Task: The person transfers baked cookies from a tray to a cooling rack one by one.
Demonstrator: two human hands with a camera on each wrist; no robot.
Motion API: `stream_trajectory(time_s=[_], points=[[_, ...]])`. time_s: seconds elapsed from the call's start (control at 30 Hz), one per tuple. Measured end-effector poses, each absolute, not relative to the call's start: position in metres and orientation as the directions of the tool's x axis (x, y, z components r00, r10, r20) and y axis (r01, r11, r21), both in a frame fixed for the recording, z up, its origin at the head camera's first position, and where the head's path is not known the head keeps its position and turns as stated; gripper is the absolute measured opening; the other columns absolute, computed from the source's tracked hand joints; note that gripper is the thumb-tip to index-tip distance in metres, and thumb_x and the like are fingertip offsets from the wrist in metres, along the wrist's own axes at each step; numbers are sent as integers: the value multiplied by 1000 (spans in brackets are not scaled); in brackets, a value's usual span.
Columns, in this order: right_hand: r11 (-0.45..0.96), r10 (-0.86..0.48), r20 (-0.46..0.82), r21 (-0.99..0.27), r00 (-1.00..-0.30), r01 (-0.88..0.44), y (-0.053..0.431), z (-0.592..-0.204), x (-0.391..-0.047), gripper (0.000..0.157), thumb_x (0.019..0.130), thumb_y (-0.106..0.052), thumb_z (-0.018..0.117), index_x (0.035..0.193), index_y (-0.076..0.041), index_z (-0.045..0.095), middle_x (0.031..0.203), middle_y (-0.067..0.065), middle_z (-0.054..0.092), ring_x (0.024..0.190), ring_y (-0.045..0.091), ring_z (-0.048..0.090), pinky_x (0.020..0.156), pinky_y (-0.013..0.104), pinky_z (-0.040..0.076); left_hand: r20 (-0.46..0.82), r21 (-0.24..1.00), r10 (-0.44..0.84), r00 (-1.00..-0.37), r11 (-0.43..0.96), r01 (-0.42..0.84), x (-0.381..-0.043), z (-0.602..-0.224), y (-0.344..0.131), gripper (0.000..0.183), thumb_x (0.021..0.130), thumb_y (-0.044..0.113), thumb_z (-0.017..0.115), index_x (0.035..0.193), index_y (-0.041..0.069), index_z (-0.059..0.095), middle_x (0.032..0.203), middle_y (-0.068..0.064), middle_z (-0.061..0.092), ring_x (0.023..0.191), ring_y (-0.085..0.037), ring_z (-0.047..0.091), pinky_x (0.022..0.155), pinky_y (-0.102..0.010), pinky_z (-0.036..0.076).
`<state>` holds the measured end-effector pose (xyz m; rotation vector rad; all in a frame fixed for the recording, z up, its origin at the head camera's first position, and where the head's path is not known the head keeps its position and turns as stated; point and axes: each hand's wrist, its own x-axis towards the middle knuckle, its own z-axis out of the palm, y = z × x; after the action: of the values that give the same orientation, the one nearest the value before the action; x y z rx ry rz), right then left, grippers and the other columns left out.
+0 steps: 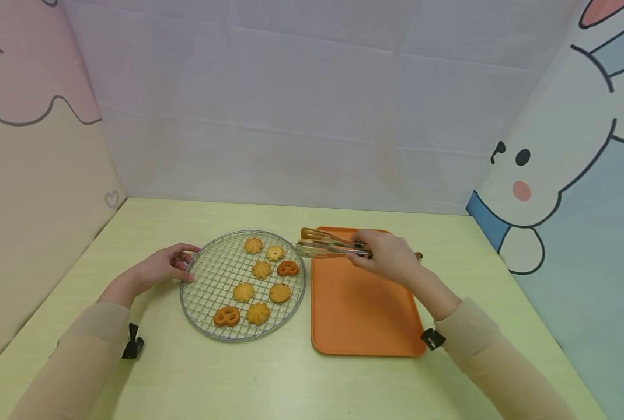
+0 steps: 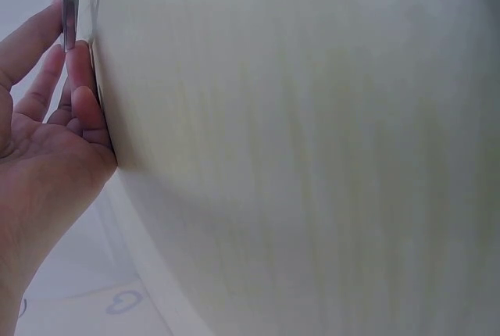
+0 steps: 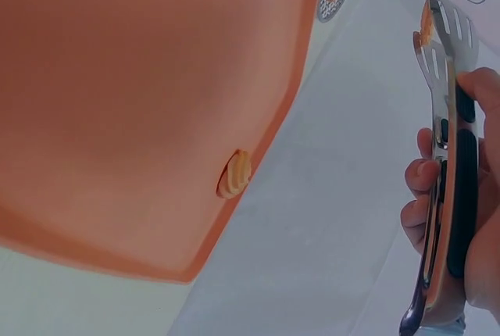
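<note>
My left hand [image 1: 163, 269] pinches the left rim of a round wire cooling rack [image 1: 206, 286], thumb and fingertips at its edge. On the rack lie several flower-shaped cookies [image 1: 258, 313], round biscuits [image 1: 279, 293] and two pretzel-shaped ones [image 1: 227, 316]. Metal tongs [image 3: 457, 141] with black grips are held in my right hand [image 1: 387, 256] above the far part of an orange tray [image 1: 364, 315]. The tong tips point left, toward the rack. An orange-brown patch shows between them; I cannot tell if it is a cookie. A ridged cookie [image 3: 236, 174] lies by the tray's edge, hidden in the head view.
The rack and tray stand side by side on a pale wooden table [image 1: 248, 379], a narrow gap between them. A plain light wall [image 1: 301, 116] rises behind, with cartoon-printed panels [image 1: 579, 192] at both sides.
</note>
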<state>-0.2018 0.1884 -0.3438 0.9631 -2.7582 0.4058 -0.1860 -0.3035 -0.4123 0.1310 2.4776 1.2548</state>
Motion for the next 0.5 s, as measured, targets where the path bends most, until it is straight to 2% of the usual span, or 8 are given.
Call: stream_trajectory(time_s=[0.23, 0.4, 0.5], points=[[739, -588, 308, -170, -748, -652, 169, -338, -198, 32, 88, -39, 63, 110, -16, 63, 89, -5, 65, 61, 8, 53, 54, 28, 43, -261, 807, 248, -933, 586, -70, -185, -412, -303, 76, 78, 18, 77, 140, 3, 36, 113, -16, 43, 94, -21, 45, 77, -24, 43], [735, -584, 278, -218, -763, -642, 155, -336, -198, 28, 90, -38, 61, 110, -19, 61, 80, -8, 59, 52, 7, 44, 46, 25, 36, -269, 815, 250, -930, 574, -82, -185, -411, -302, 76, 78, 17, 77, 140, 3, 35, 113, -16, 43, 93, -20, 46, 76, -24, 43], [715, -607, 277, -217, -745, -664, 147, -334, -199, 27, 91, -39, 60, 108, -18, 60, 79, -8, 56, 52, 6, 42, 46, 24, 33, -272, 818, 254, -928, 569, -84, -184, -409, -301, 76, 79, 16, 77, 140, 2, 35, 112, -16, 43, 93, -21, 46, 77, -24, 44]])
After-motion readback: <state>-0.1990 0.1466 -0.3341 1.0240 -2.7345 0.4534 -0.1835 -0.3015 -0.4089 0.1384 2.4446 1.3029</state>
